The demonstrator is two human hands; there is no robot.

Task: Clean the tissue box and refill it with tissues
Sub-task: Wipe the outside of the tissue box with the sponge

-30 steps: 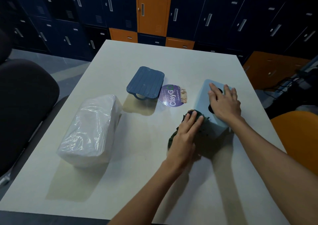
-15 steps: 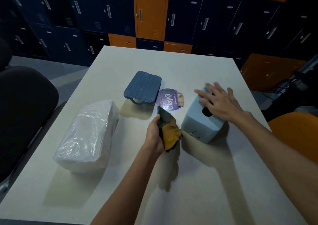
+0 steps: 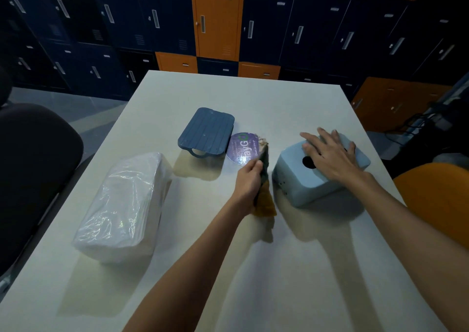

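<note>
On tissue box [image 3: 307,184], flat right hand [image 3: 327,154]; left hand [image 3: 247,181] grips cloth [image 3: 265,199].

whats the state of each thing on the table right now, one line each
tissue box: on the table, round hole facing up, no tissue showing
dark blue lid: off the box, lying apart on the table
tissue pack: sealed in clear wrap, untouched
cloth: bunched, lifted beside the box
left hand: closed on the cloth
right hand: flat on the box top, fingers spread
round purple packet: flat on the table

The round purple pack [image 3: 242,148] at twelve o'clock on the desk [image 3: 291,268] reads "…ayG", perhaps "Clean as you go" beneath.
</note>
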